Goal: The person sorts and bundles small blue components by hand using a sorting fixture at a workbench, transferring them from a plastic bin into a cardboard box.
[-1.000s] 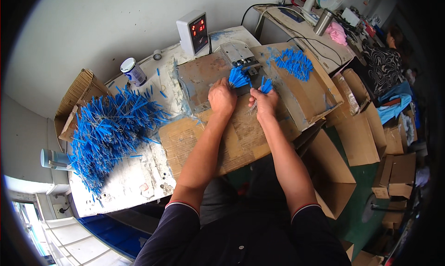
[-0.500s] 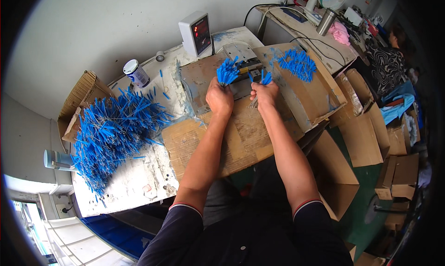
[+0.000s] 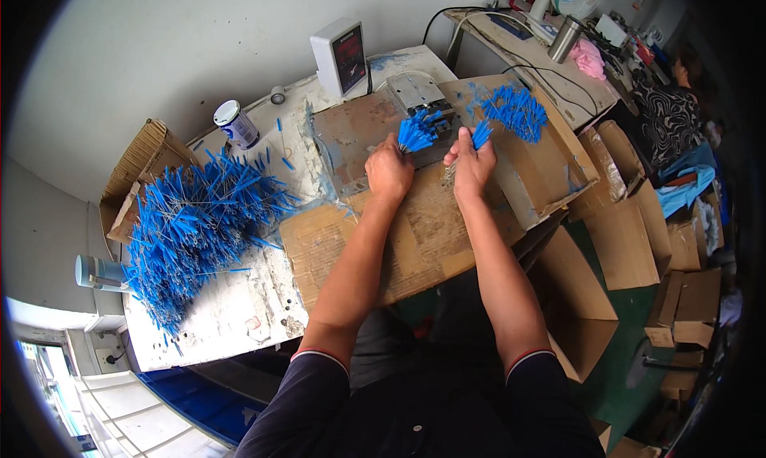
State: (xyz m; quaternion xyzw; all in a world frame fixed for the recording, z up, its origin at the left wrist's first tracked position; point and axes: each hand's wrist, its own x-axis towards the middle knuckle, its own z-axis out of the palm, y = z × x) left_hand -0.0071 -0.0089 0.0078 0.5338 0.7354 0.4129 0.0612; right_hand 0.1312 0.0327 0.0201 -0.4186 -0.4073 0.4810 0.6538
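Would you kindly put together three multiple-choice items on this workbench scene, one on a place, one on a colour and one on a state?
1. Where does the big heap of blue-tipped wires lie?
A. at the person's left on the table
B. inside an open box on the floor
C. on the far desk

2. What colour are the tips in the left hand's bundle?
A. red
B. blue
C. green

3. How is the right hand?
A. flat and empty
B. pinching a few blue-tipped pieces
C. out of view

Answers: 1 A, the heap covers the table's left part; 2 B, the fanned tips are bright blue; 3 B, blue tips stick out above its fingers.
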